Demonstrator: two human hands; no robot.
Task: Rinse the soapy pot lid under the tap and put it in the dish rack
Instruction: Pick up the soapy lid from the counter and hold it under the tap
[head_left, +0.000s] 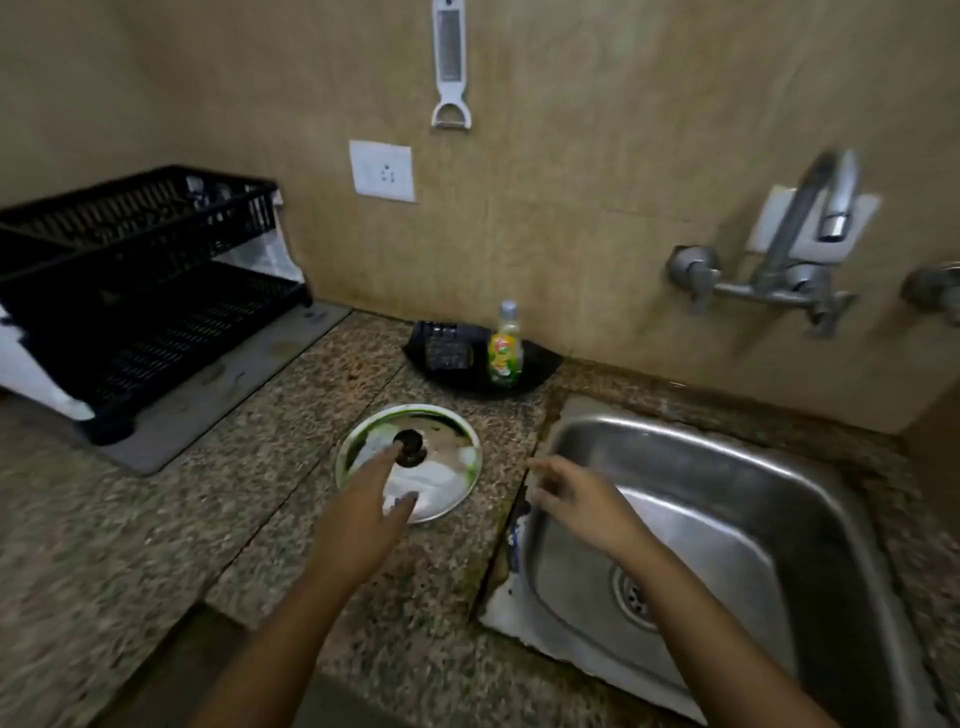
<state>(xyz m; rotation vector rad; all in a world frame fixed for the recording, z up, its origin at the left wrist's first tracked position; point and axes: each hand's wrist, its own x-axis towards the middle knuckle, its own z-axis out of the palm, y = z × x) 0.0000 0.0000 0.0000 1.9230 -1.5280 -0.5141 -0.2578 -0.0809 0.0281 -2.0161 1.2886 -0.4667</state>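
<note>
A round steel pot lid (441, 441) with a black knob and white suds lies flat on the granite counter, just left of the sink. My left hand (369, 499) hovers over its near edge, fingers spread, fingertips close to the knob, holding nothing. My right hand (576, 493) floats open above the sink's left rim. The steel sink (727, 467) fills the right side. A wall tap (831, 218) juts out above it, with no water running. The black two-tier dish rack (140, 270) stands at the far left on a grey mat.
A dish soap bottle (505, 345) and a black scrubber sit on a dark tray (540, 369) behind the lid. A wall socket (383, 170) and a hanging peeler (451, 67) are on the tiled wall. Speckled counter (234, 493) stretches between rack and lid.
</note>
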